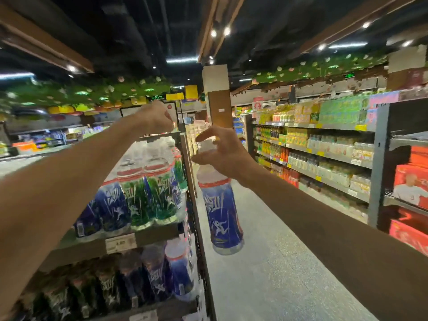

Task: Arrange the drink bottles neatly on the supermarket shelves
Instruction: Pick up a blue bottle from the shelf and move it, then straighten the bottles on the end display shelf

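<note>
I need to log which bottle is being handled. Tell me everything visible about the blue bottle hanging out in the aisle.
The blue bottle looks like clear plastic, with a dark blue wrap showing a white running figure, a red band at the shoulder and a white cap. It hangs roughly upright, slightly tilted, in the air over the aisle floor, just right of the shelf end. The right hand is around its cap and neck from above; nothing else touches it. The contents are hidden by the wrap.

Supermarket aisle, pale speckled floor [278,262] running from 6 toward 12 o'clock. Dark ceiling [143,31] with spotlights [220,32] and wood beams [208,24]. Green leaf garland [324,66] at 1–2 o'clock. Brown-and-white pillar [218,98] at 12. Grey stocked shelving [324,154] at 3 o'clock; red boxes [410,181] far right.
</note>
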`<state>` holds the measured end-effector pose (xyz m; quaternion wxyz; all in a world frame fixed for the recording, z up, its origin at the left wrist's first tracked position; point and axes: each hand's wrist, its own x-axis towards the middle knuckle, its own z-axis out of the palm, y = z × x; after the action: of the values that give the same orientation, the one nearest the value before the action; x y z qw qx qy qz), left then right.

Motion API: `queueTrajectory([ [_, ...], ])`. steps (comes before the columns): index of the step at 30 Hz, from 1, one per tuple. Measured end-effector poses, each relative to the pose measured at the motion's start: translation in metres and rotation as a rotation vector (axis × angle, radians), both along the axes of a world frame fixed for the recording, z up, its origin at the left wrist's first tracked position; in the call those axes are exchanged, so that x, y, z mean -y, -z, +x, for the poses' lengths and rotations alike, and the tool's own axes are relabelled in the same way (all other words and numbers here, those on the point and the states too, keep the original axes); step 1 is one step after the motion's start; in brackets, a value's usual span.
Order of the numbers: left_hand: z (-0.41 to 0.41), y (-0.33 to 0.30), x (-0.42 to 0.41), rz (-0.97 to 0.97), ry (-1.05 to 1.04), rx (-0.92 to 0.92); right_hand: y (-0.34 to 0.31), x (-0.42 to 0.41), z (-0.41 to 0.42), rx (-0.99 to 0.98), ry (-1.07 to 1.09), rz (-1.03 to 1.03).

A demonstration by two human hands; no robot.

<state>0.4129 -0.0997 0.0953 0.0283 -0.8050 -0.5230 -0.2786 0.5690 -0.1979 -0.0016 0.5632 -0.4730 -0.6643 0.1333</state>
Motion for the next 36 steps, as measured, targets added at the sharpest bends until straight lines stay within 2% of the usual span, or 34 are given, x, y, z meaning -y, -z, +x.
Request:
queueTrajectory([
  [4,0.04,0.0,-0.036,-0.093,-0.06,-0.171,0.005,-0.048,0.046,-0.025,-0.054,-0.019],
  [9,0.059,0.004,-0.107,-0.141,-0.125,-0.247,0.017,-0.122,0.07,0.055,-0.076,0.038],
  [21,0.066,0.011,-0.167,-0.262,-0.37,-0.17,0.006,-0.271,0.096,0.016,-0.483,0.031],
  [32,0.109,0.031,-0.157,-0.173,-0.84,-0.279,0.005,-0.352,0.113,-0.049,-0.824,-0.006],
  [36,0.112,0.035,-0.134,-0.261,-1.005,-0.278,0.006,-0.356,0.126,-0.044,-0.934,-0.014],
])
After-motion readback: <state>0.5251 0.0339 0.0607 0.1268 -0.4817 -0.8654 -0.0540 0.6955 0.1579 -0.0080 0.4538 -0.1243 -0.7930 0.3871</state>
